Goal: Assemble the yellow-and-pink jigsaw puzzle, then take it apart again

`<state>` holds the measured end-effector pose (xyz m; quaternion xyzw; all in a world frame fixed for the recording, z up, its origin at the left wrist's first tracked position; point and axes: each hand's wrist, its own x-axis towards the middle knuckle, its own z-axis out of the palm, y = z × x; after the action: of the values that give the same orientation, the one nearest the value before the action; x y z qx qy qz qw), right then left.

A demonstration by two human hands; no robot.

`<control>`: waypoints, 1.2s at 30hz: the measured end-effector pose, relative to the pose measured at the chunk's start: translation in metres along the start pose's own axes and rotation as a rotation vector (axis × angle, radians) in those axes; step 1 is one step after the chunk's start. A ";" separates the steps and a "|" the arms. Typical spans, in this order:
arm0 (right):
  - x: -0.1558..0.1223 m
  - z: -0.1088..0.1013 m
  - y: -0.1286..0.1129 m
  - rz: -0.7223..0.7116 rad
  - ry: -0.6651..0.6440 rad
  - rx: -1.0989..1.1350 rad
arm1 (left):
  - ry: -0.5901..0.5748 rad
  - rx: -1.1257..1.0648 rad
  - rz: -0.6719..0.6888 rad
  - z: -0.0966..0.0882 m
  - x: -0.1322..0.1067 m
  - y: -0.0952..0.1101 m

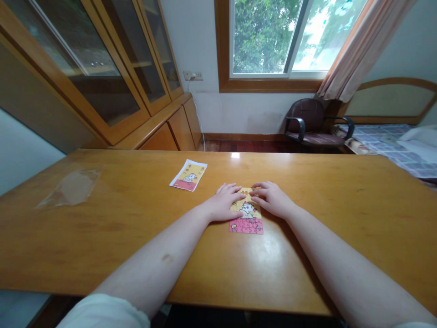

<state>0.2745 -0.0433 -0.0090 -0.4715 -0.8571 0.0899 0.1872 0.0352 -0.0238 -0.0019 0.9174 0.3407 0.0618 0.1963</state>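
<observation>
A small jigsaw puzzle (246,224) lies flat on the wooden table, yellow above and pink below, with a white cartoon animal in its middle. My left hand (226,203) rests over its left side, fingers spread, the thumb lying across the picture. From the right, my right hand (272,198) reaches to the upper right edge, its fingers apart and the tips at the top pieces. A few gaps show in the top rows between the hands. Farther left lies a printed picture card (189,175) with the same design and a white border.
A clear plastic bag (71,187) lies on the left of the table (136,246). Beyond the far edge are a glass-door cabinet (136,59), a dark armchair (309,120) and a bed (392,141).
</observation>
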 end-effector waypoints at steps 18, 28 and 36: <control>-0.011 -0.039 0.019 0.529 -0.150 -0.044 | -0.011 -0.006 -0.009 0.000 0.000 0.000; -0.016 -0.040 0.036 0.621 -0.220 0.084 | -0.011 -0.006 -0.013 0.000 0.000 -0.002; -0.015 -0.035 0.039 0.493 -0.168 0.088 | -0.005 -0.017 -0.016 -0.001 0.000 0.000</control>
<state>0.3266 -0.0355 0.0064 -0.6484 -0.7241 0.2085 0.1082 0.0344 -0.0236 -0.0012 0.9131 0.3470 0.0606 0.2053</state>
